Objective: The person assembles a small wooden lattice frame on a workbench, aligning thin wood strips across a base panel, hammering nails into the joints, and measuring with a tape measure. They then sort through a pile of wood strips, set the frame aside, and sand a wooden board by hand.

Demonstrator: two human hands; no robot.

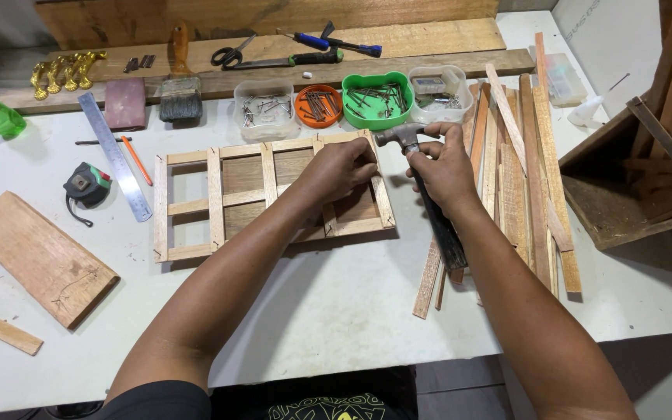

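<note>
From the head view, a hammer point(429, 194) was gripped in the right hand point(446, 167), fingers wrapped tight high on the handle, just under the steel head, which was poised beside the top right corner of the wooden lattice frame point(219, 198). The left hand point(344, 167) was pressed down on that same corner, fingertips pinched together as if a nail was being steadied. The frame was laid flat on the white table point(336, 303), with slats point(523, 171) piled just to its right and tubs of nails point(319, 105) behind it. Short, light taps would be judged best here, fingers kept low and clear, the frame held firm against sliding. Any nail was hidden under the fingertips; it could not be told whether one was held. The hammer's face was hidden as well.
</note>
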